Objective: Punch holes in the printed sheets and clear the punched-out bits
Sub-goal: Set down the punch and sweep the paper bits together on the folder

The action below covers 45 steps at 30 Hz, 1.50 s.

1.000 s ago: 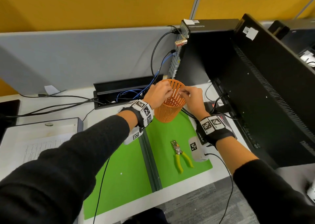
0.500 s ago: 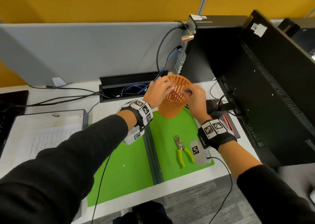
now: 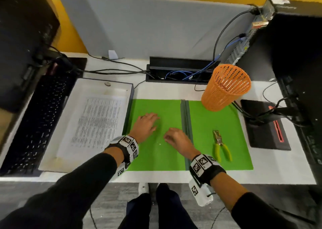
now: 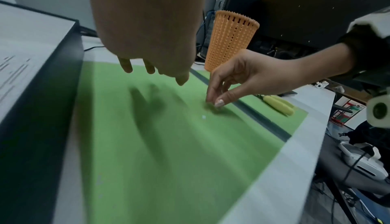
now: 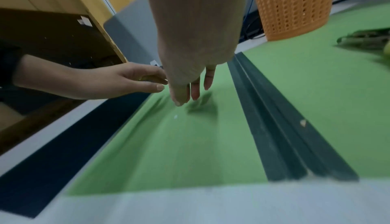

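My left hand (image 3: 145, 124) hovers open over the left green mat (image 3: 156, 159), its fingers (image 4: 126, 65) hanging relaxed and empty. Just to its right, my right hand (image 3: 174, 136) reaches down; its thumb and fingertips (image 4: 218, 101) pinch together on the mat, seemingly on a bit too small to make out. One white punched-out bit (image 3: 159, 143) lies loose on the mat beside that hand. The printed sheets (image 3: 97, 122) lie in a white tray on the left. The yellow-handled hole punch (image 3: 220, 145) lies on the right mat. An orange mesh basket (image 3: 224, 87) stands at the back right.
A dark ridge (image 3: 185, 124) divides the two green mats. A keyboard (image 3: 34, 124) lies at the far left, and a black monitor (image 3: 296, 63) with its base stands on the right. Cables run into a desk cable box (image 3: 179, 70) behind the mats.
Both hands have left the rim of the orange basket and come down and left onto the left green mat. The head view has swung left and down.
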Tool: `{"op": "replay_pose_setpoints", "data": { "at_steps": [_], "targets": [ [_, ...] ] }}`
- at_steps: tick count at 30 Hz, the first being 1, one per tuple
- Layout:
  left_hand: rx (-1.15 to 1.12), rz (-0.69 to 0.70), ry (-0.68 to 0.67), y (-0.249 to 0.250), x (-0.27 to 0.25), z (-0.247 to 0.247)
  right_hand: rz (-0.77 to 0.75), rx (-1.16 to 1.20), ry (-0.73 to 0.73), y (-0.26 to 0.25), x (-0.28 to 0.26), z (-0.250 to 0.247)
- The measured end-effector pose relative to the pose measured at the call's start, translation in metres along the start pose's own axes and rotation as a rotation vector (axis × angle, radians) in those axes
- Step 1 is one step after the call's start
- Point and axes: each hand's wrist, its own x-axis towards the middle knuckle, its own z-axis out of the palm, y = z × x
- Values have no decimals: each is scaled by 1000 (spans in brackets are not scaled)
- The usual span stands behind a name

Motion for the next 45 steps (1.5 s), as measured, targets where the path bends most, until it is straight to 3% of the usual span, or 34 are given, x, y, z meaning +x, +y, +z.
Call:
{"op": "replay_pose_setpoints", "data": {
  "at_steps": [3, 8, 25, 45],
  "targets": [
    [12, -12, -133, -10, -34, 15, 40, 17, -40, -3, -8, 22],
    [58, 1, -272, -9, -59, 30, 96, 24, 14, -10, -10, 32],
    [45, -43, -277, 4, -53, 22, 157, 9, 133, -16, -6, 41],
    [39, -49, -297, 4, -47, 21, 131, -389, -17, -20, -5, 50]
  ]
}}
